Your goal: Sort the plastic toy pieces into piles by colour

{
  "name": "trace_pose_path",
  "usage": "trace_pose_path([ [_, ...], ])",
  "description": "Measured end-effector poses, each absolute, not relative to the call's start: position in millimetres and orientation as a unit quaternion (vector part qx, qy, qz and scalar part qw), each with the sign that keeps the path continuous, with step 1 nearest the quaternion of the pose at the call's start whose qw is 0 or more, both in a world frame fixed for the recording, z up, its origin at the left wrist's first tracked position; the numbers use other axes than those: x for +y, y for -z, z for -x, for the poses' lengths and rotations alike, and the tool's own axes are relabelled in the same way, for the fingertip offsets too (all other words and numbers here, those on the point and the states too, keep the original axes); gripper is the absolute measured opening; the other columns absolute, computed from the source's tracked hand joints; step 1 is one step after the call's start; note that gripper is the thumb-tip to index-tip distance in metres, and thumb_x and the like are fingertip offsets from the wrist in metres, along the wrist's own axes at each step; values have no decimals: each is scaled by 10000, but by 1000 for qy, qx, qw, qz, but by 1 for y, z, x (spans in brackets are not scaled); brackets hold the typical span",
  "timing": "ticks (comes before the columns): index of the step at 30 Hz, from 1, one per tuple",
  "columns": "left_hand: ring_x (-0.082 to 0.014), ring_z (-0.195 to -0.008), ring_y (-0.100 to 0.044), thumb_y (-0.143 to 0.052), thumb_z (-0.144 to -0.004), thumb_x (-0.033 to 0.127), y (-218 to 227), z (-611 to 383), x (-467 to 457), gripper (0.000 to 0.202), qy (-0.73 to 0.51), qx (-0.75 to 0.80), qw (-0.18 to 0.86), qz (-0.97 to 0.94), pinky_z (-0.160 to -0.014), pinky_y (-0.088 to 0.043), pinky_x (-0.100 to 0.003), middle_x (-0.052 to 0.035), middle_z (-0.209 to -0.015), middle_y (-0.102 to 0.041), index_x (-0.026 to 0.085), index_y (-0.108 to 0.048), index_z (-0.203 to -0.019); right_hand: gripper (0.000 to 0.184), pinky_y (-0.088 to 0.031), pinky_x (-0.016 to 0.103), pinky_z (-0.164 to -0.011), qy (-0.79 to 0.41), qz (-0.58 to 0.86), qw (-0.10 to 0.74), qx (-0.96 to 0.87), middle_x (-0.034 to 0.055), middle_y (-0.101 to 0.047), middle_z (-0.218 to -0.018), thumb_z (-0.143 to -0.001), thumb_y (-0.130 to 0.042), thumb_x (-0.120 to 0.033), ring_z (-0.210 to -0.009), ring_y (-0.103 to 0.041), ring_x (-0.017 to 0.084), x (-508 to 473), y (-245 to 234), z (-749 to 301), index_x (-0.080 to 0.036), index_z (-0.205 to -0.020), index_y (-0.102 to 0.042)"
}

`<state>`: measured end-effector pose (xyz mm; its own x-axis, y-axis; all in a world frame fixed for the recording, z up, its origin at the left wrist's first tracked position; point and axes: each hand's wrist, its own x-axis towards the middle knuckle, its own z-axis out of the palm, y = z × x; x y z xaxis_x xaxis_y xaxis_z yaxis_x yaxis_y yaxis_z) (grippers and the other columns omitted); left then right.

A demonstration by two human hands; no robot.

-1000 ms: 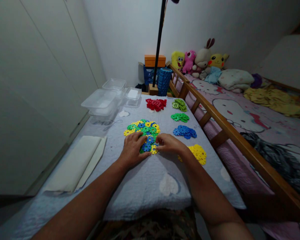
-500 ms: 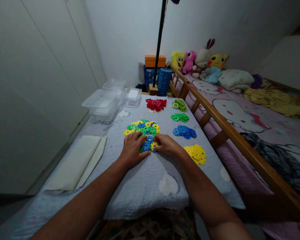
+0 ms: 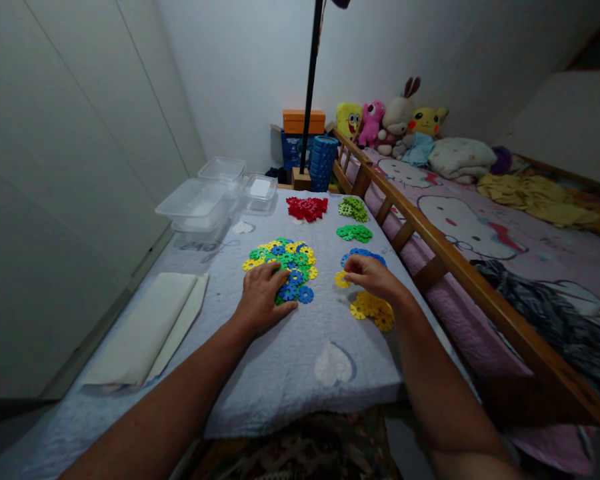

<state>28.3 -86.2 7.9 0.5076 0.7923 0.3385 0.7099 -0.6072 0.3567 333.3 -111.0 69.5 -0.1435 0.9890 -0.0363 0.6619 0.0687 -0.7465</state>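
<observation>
My right hand (image 3: 367,275) pinches a yellow flower-shaped plastic disc (image 3: 342,279) above the cloth, between the blue pile (image 3: 361,256) and the yellow pile (image 3: 373,310). My left hand (image 3: 265,297) lies with fingers spread on the near left side of a mixed heap (image 3: 286,257) of yellow, green and blue discs, covering part of it. One blue disc (image 3: 305,295) sits at the heap's near right edge. Farther back on the right are a green pile (image 3: 355,233) and a light green pile (image 3: 353,209). A red pile (image 3: 307,209) lies at the back middle.
Clear plastic containers (image 3: 195,200) stand at the back left, with a lidded one (image 3: 260,190) beside them. A folded cream sheet (image 3: 143,333) lies at the left. The bed's wooden rail (image 3: 430,247) runs along the table's right side. A black pole (image 3: 311,87) rises behind the table.
My right hand has moved right from the mixed heap with a yellow disc, toward the yellow and blue piles. My left hand stays on the heap. The view has shifted slightly.
</observation>
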Motion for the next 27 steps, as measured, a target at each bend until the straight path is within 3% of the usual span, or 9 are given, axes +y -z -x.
trace_pose_path([
  [9,-370,-1314,-487,-751,-762,521,-3,-28,-83,604,-251,429,81,-864,-1126,-350,-567,-136,-1402,-560,248,-642,-1290,56,-375,241,-619,-320,646,195,-665,-14,-614,-745,-779,-596,-204,-687,-552,141,-137,-60,-351,-180,-822,-622],
  [21,-367,-1318,-491,-755,-752,553,-6,-26,-83,631,-247,430,90,-864,-1124,-351,-568,-148,-1400,-567,234,-643,-1284,126,-357,248,-684,-168,687,39,-706,59,-732,-902,-814,-631,-123,-811,-612,162,-129,-58,-338,-158,-904,-711],
  [27,-358,-1332,-485,-714,-796,555,-7,-27,-83,598,-254,431,90,-861,-1139,-335,-564,-150,-1414,-557,229,-641,-1293,139,-378,262,-702,-176,645,57,-741,69,-734,-930,-838,-671,-149,-830,-625,188,-118,-72,-304,-185,-958,-732],
])
